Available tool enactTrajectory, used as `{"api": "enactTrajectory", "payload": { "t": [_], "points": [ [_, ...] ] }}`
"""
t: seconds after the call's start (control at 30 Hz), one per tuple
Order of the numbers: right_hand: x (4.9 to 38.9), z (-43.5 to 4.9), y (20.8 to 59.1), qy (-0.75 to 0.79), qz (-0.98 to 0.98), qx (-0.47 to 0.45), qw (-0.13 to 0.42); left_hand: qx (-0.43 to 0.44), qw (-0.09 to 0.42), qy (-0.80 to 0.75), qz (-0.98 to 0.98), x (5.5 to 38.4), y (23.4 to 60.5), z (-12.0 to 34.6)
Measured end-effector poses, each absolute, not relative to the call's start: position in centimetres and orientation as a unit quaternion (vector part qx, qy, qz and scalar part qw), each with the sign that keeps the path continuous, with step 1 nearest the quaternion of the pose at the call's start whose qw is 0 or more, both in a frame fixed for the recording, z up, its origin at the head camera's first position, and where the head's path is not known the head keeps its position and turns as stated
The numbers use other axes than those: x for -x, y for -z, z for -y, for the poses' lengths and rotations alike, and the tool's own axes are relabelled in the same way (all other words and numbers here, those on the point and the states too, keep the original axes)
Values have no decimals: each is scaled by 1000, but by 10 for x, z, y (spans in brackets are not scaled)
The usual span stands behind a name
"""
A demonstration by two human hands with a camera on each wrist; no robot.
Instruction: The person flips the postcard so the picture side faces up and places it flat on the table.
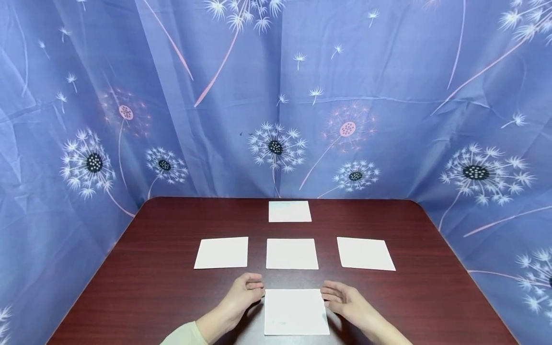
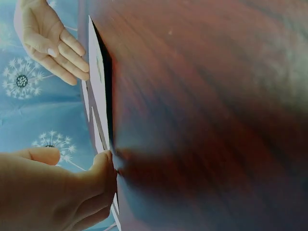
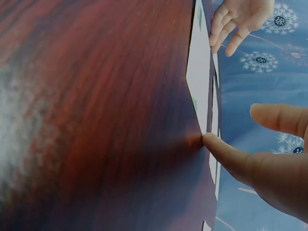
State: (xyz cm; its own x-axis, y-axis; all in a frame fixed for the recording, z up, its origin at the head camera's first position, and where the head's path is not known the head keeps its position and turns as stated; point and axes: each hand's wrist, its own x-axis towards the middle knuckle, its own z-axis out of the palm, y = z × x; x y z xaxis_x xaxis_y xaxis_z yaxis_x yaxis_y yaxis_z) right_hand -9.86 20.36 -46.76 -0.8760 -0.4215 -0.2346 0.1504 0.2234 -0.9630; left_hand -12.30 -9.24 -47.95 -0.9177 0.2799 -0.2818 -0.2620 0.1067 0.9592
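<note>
A white rectangular card [image 1: 296,311] lies on the dark red wooden table at the near middle, with faint bluish marks along its lower part. My left hand [image 1: 239,299] is at its left edge, fingers loosely bent and fingertips right at the border. On the opposite side, my right hand [image 1: 351,306] has its fingertips beside the right edge, palm turned inward. The left wrist view shows the left hand [image 2: 67,192] low at the card's side, thumb apart from the fingers. In the right wrist view, a fingertip of the right hand [image 3: 274,168] meets the card's corner.
Three white cards form a row beyond the hands: a left card [image 1: 222,253], a middle card [image 1: 292,254] and a right card [image 1: 365,254]. Another card [image 1: 290,211] lies near the table's far edge. A blue dandelion-patterned curtain [image 1: 241,158] hangs around the table [image 1: 142,287].
</note>
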Motion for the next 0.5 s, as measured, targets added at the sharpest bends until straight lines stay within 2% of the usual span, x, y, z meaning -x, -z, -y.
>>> {"api": "enactTrajectory", "payload": {
  "t": [0.5],
  "points": [
    [103,-199,469,623,-757,38,191,-16,183,-680,-710,131,486,86]
  ]
}}
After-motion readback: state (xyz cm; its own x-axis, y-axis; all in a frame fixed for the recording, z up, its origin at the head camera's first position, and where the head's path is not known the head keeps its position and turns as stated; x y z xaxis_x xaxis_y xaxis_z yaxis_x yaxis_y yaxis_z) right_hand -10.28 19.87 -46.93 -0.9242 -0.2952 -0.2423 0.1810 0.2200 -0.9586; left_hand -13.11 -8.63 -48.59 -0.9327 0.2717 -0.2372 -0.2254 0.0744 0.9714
